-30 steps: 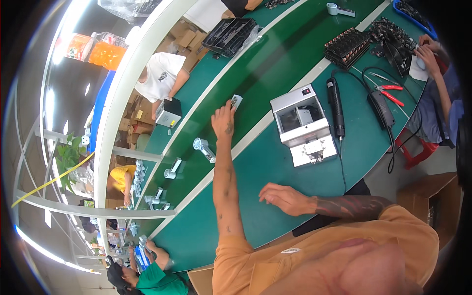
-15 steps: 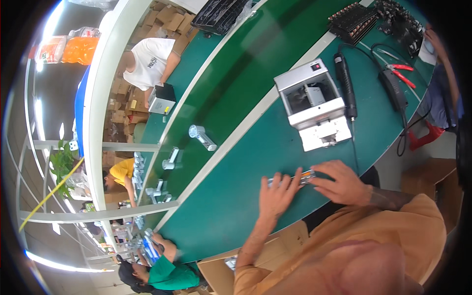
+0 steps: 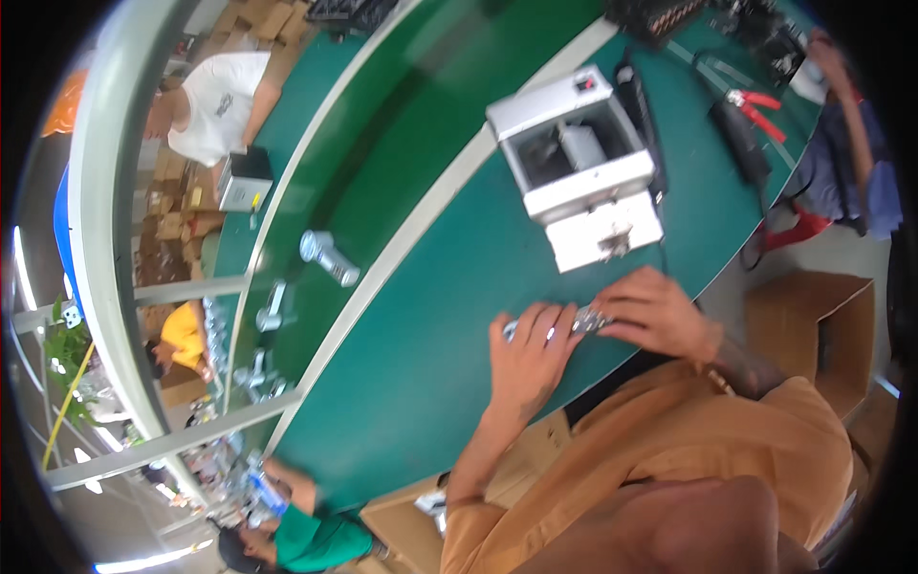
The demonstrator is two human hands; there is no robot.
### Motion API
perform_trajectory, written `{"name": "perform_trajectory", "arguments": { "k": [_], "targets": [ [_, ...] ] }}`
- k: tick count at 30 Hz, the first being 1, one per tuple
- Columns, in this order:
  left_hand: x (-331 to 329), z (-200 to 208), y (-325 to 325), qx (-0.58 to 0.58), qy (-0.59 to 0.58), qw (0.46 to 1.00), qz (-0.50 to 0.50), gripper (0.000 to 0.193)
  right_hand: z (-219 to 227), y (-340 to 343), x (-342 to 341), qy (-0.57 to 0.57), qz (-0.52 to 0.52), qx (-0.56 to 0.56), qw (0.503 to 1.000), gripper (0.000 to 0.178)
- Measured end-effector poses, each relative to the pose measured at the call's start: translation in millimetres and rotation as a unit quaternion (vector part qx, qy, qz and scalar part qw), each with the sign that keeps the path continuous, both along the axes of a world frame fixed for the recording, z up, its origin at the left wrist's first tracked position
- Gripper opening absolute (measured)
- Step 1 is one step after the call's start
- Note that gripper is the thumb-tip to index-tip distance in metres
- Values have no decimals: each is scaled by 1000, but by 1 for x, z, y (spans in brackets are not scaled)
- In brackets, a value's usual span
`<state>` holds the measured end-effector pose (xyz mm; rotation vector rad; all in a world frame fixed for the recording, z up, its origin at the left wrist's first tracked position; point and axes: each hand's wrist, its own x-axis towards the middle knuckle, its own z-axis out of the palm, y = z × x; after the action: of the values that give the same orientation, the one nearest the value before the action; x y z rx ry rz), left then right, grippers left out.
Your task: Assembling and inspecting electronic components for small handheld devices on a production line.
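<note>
My left hand [image 3: 532, 360] is closed around one end of a small, long silvery device [image 3: 587, 320], just above the green table's near edge. The fingers of my right hand [image 3: 652, 314] pinch the device's other end. Much of it is hidden under my fingers, and its exact kind cannot be made out. Just beyond my hands stands a silver metal fixture [image 3: 585, 196] with an open box-like body, a switch on top and a bright white plate [image 3: 579, 244] in front. Beside the fixture lies a black electric screwdriver [image 3: 639, 110].
Red-handled pliers [image 3: 761, 115] and a black power adapter [image 3: 740, 145] with a cable lie to the right. Silvery-blue devices [image 3: 329, 258] rest on the green belt [image 3: 378, 143] at left. Cardboard boxes [image 3: 808, 311] stand beside the table. Other people work across the belt and at right.
My head view has shifted, so the scene sits farther left and higher. The device has turned: its orange part no longer shows, and a silvery side does. Both hands still hold it.
</note>
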<state>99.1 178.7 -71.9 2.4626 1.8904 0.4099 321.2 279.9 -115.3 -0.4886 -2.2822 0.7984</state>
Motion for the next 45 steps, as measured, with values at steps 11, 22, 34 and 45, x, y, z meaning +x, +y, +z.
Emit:
{"name": "perform_trajectory", "arguments": {
  "k": [11, 22, 34, 45],
  "targets": [
    [0, 6, 2, 10, -120, 993, -12, 33, -2, -1, 2, -27, -16, -6, 999, 34],
    [-11, 7, -6, -61, -184, 979, 64, 31, 3, 6, -5, -52, -9, -101, 994, 28],
    [0, -7, -10, 73, -120, 987, 75, 32, 5, 3, -10, -88, -21, -31, 995, 33],
    [2, -9, -9, 55, -149, 983, 91, 33, 13, 7, -8, -62, -25, -47, 997, 28]
  ]
}}
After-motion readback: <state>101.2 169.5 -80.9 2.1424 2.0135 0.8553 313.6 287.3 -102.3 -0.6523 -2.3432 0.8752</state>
